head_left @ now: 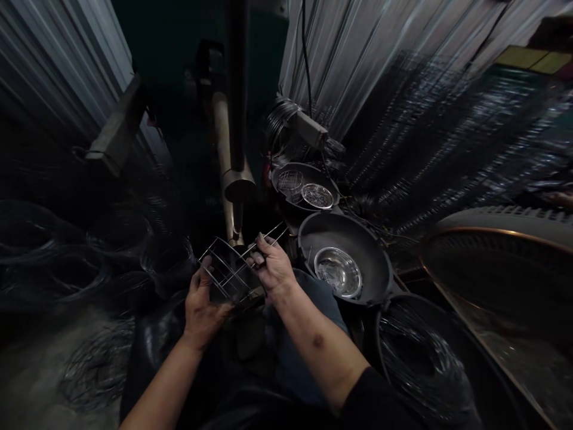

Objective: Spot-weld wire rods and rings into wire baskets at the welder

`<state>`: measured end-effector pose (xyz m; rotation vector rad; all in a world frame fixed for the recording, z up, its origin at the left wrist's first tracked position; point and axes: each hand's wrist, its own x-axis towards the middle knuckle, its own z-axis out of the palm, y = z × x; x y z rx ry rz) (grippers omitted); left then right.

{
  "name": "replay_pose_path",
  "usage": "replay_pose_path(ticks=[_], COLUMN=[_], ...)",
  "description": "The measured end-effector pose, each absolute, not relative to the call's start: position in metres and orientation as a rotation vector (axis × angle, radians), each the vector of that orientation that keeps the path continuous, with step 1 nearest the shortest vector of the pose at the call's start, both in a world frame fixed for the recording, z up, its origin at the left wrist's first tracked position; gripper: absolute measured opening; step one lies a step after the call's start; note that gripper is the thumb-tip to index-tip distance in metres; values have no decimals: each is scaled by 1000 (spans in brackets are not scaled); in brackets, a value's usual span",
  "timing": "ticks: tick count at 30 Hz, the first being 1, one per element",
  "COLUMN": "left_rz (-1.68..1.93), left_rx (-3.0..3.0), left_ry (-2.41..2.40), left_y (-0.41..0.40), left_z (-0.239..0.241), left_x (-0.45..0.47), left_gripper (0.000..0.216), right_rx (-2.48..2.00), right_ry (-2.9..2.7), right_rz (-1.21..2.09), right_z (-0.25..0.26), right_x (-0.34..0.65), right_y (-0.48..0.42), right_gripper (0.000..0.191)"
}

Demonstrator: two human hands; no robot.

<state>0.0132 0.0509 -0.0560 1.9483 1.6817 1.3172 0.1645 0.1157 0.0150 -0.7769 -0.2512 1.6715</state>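
Observation:
A small wire grid frame [230,272] of thin metal rods is held in front of me, under the tip of a vertical machine post [236,185]. My left hand [202,301] grips the grid's lower left edge from below. My right hand [271,266] pinches the rods on its right side, with loose rod ends [275,234] sticking out past the fingers to the upper right. Both hands are closed on the grid.
A dark round pan [347,254] to the right holds a shiny steel bowl [338,272]. Behind it a second pan [304,185] holds wire pieces and a small dish. Coils of wire [416,358] lie at lower right and on the left floor [102,364]. Stacked wire racks [447,131] fill the right.

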Motion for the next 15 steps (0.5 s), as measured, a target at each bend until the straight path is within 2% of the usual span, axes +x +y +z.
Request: replay_pose_path(ticks=[9, 15], left_rz=[1367, 1407], left_rx=[2050, 2050], left_ry=[1658, 1647], left_y=[68, 80], left_z=[-61, -52], left_x=[7, 7], left_gripper=[96, 93], right_rx=[-846, -807], right_ry=[-312, -391], right_rz=[1632, 1616], right_z=[25, 29], right_x=[157, 155], right_y=[132, 144], right_gripper=[29, 26])
